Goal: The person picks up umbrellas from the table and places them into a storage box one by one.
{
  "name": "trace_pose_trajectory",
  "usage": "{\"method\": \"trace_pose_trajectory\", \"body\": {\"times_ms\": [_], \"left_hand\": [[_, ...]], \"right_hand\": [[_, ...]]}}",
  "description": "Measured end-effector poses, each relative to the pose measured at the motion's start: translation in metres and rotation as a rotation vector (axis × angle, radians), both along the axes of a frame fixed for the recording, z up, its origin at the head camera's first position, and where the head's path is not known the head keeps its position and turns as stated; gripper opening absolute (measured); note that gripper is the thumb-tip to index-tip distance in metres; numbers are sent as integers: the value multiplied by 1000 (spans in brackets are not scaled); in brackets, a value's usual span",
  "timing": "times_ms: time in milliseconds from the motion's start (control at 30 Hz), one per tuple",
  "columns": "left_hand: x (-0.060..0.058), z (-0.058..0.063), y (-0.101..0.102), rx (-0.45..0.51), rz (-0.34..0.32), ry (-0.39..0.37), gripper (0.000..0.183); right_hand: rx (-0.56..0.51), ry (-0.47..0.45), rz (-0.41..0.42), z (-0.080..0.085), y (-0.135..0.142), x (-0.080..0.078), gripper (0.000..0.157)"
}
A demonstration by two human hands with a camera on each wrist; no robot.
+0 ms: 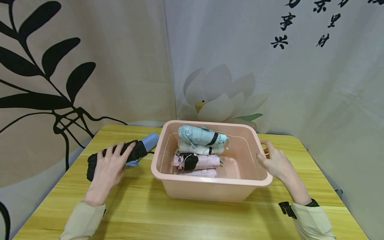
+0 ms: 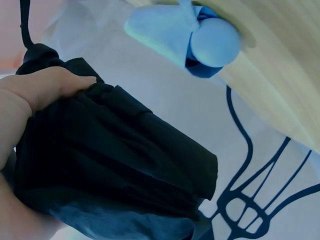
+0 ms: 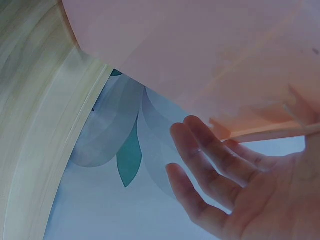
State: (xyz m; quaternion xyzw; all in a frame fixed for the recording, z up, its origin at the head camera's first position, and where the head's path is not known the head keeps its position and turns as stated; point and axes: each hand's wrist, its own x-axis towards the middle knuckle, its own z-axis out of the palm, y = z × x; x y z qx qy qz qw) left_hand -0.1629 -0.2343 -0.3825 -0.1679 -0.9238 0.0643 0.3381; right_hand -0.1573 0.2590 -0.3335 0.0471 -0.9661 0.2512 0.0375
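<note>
My left hand [image 1: 108, 169] grips a folded black umbrella [image 1: 138, 151] at the left of the table; its thumb lies across the dark fabric in the left wrist view. Beyond it is a blue umbrella [image 1: 150, 141], partly hidden in the head view, its rounded end showing in the left wrist view. At the right rim of a pink plastic basin [image 1: 210, 191], my right hand [image 1: 275, 162] holds the edge, thumb over the rim and the other fingers loosely bent outside. Inside the basin, a light blue umbrella [image 1: 198, 135], a whitish one [image 1: 192, 147] and pale pink ones [image 1: 210, 161] lie stacked towards the left.
The yellow wooden table [image 1: 207, 220] carries the basin and umbrellas. Behind it hangs a light curtain [image 1: 129, 66] printed with dark leaves, a lotus and black characters. The table's right edge runs beyond my right hand.
</note>
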Motion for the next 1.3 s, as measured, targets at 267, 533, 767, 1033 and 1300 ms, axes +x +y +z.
{"method": "trace_pose_trajectory", "body": {"times_ms": [267,533,767,1033,1300], "left_hand": [[1,19,5,-18,-21,63,89],[-2,41,17,-19,-68,110,90],[-6,59,32,-42,-95,145,88],[-9,77,49,-42,-147,169,80],[-12,93,69,-78,-172,198,75]], "right_hand": [[-2,-9,-5,0,-1,1,47],[4,-13,-3,0,0,1,46],[12,-15,-3,0,0,0,47],[16,-10,-2,-1,0,0,47],[5,-8,7,0,0,0,48]]}}
